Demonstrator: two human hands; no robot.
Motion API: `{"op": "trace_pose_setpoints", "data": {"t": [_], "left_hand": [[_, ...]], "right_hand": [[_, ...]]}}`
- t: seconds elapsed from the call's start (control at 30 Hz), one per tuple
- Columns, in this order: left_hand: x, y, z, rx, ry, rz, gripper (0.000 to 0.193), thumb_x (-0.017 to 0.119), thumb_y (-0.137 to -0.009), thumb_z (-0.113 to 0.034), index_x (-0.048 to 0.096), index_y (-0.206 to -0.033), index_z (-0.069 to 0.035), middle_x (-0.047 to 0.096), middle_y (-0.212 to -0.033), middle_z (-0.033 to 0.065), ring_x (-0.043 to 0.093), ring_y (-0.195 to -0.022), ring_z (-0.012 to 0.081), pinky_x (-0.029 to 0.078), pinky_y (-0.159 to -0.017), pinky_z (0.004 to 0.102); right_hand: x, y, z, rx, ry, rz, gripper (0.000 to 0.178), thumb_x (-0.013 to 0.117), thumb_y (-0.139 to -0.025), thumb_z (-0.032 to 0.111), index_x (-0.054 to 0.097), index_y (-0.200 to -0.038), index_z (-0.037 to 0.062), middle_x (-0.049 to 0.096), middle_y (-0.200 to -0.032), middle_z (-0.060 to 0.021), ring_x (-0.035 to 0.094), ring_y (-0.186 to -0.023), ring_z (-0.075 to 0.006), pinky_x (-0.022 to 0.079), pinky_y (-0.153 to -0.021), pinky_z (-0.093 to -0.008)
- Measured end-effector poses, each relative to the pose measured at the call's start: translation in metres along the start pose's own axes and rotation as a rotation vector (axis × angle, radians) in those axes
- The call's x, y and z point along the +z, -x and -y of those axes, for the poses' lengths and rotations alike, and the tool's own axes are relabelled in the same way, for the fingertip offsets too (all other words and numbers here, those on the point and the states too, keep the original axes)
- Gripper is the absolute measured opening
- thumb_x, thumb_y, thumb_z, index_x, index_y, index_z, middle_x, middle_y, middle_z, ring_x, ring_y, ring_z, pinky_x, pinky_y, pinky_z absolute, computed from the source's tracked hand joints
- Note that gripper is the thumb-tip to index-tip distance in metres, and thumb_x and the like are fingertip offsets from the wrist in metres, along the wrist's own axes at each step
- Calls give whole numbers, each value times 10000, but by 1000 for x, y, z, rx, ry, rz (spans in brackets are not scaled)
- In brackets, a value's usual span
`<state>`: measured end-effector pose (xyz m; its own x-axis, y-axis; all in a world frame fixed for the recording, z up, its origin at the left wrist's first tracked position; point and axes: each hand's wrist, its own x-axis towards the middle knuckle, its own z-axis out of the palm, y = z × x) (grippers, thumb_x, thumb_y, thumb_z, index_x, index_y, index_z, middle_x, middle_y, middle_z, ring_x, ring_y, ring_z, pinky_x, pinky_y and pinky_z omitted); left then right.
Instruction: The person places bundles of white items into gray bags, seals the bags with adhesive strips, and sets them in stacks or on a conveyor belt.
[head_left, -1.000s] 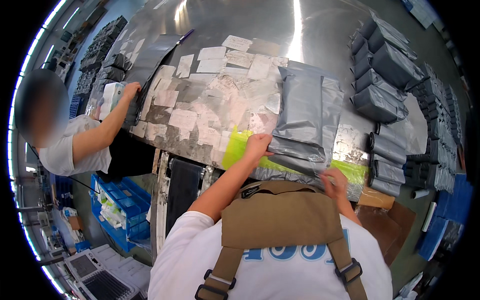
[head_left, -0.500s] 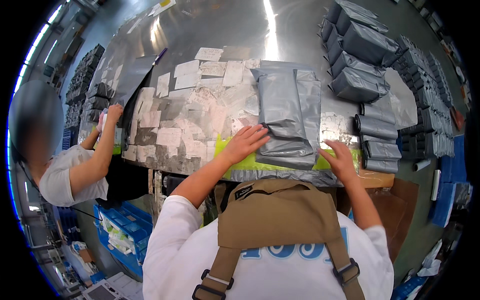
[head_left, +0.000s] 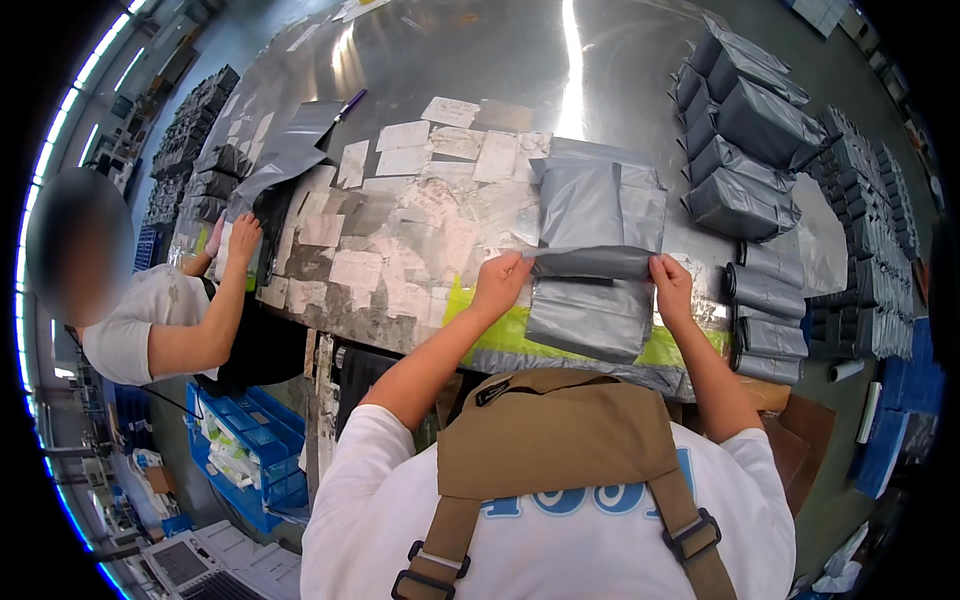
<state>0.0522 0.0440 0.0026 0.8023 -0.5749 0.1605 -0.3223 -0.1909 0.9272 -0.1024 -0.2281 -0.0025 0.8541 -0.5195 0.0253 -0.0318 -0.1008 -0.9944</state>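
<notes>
A grey plastic mailer bag (head_left: 582,205) lies on a small pile of similar grey bags (head_left: 590,328) in front of me. Its near edge is lifted and drawn straight across, between my two hands. My left hand (head_left: 500,284) pinches the left end of this edge, and my right hand (head_left: 672,288) grips the right end, both closed. The near part of the bags underneath lies flat over a yellow-green strip (head_left: 480,330) along the table's front edge.
Filled grey parcels (head_left: 745,200) are stacked at the right, with rolled grey bags (head_left: 768,310) nearer me. Paper labels (head_left: 405,135) cover the metal table's middle. A co-worker (head_left: 170,320) handles grey film (head_left: 285,150) at the left, above a blue crate (head_left: 255,440).
My hands have closed on the top bag's near edge and lifted it away from me, uncovering bags below. The co-worker has raised a grey sheet. The whole view has shifted slightly.
</notes>
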Motion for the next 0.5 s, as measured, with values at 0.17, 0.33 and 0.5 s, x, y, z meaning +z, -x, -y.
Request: {"op": "trace_pose_setpoints", "data": {"t": [0.17, 0.33, 0.5], "left_hand": [[25, -18, -21, -173, 316, -229, 405, 581, -943, -249, 469, -630, -19, 367, -578, -41, 310, -589, 55, 286, -514, 265], [42, -19, 3, -345, 387, -347, 359, 583, -924, -192, 467, -610, -63, 366, -589, -88, 310, -566, 26, 251, -484, 251], [55, -14, 20, -462, 186, -233, 288, 621, -863, -187, 531, -655, -10, 460, -564, -7, 382, -524, 81, 323, -493, 293]], "right_hand": [[18, -17, 9, 76, -162, -150, 276, 548, -970, 253, 622, -807, 43, 520, -668, 53, 465, -597, -35, 402, -543, -207], [24, -27, 4, 200, -46, -158, 321, 577, -944, 288, 625, -753, 35, 491, -592, 41, 450, -529, -55, 381, -473, -240], [27, -34, -17, 305, 413, 50, 285, 627, -873, 278, 629, -755, 19, 528, -565, -53, 539, -555, -165, 421, -519, -330]]}}
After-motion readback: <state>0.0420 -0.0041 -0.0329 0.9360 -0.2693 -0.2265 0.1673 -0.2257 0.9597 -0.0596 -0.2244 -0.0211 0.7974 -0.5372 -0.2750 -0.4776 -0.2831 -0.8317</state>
